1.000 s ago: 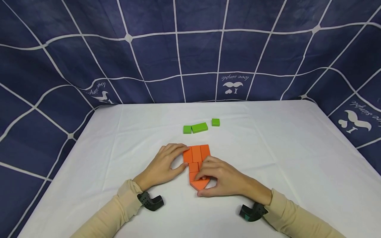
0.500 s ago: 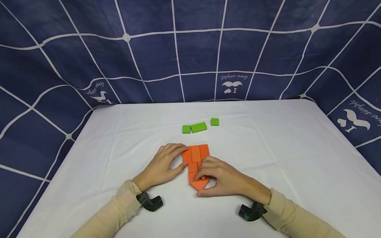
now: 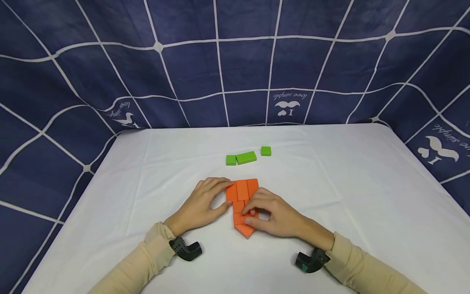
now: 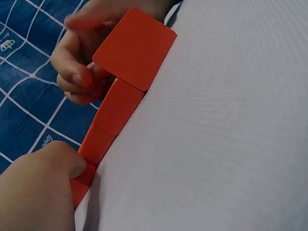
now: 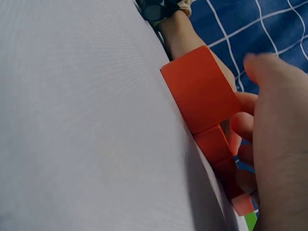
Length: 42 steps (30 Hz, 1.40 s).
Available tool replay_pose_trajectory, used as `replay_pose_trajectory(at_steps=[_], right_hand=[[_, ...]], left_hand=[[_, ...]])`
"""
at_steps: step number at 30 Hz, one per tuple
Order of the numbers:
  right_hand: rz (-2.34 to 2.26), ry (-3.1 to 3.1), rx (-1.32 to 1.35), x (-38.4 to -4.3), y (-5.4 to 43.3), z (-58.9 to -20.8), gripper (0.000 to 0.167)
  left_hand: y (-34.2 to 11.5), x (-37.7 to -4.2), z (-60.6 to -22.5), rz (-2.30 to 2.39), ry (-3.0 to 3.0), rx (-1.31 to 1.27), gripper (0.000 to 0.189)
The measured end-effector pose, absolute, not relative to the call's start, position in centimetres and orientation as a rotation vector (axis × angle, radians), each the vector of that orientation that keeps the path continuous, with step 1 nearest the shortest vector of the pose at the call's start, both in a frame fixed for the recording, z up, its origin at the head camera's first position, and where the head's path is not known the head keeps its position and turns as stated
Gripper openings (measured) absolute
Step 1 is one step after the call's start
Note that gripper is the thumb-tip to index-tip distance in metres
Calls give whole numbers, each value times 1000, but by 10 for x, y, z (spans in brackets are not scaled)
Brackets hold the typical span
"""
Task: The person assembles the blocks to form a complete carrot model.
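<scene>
Several orange blocks point(image 3: 242, 190) lie fitted together flat on the white cloth, with a pointed piece point(image 3: 244, 230) at the near end. My left hand point(image 3: 200, 206) rests along their left side, its index finger and thumb touching the edge of the far pieces. Over the right side of the near pieces hovers my right hand point(image 3: 275, 212), fingers loosely bent. In the left wrist view, that hand's thumb stands apart from the end block point(image 4: 134, 50). The right wrist view shows its fingertips point(image 5: 243, 126) beside the orange blocks. The right hand covers some of the pieces.
Beyond the orange blocks lie a small green cube point(image 3: 231, 160), a longer green block point(image 3: 246, 157) and another green cube point(image 3: 266, 151). Dark blue cloth with white lines point(image 3: 242, 65) hangs behind and at the sides of the table point(image 3: 352, 171).
My right thumb has lifted off the near pointed end and the hand has shifted slightly away from me, uncovering the tip. The left hand and the blocks look unmoved.
</scene>
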State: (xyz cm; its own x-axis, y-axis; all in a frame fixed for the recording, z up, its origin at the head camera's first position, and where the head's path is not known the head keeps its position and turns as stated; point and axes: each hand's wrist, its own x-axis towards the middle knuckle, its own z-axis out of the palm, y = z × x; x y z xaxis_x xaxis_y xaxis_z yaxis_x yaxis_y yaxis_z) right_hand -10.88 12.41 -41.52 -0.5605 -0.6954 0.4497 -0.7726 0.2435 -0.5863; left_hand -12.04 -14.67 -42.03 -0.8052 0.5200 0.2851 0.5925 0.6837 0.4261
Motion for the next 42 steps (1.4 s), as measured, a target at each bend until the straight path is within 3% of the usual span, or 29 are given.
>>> replay_pose_trajectory(at_steps=[7,42], right_hand=[[1239,-2406,1320,-112,124,-415,8],[1259,-2388,1371,-113,124,-419,11]], left_hand=[[-147,-121,-420,-767,-2745,-908,51],[-148,-120,-420,-775,-2753,-920,52]])
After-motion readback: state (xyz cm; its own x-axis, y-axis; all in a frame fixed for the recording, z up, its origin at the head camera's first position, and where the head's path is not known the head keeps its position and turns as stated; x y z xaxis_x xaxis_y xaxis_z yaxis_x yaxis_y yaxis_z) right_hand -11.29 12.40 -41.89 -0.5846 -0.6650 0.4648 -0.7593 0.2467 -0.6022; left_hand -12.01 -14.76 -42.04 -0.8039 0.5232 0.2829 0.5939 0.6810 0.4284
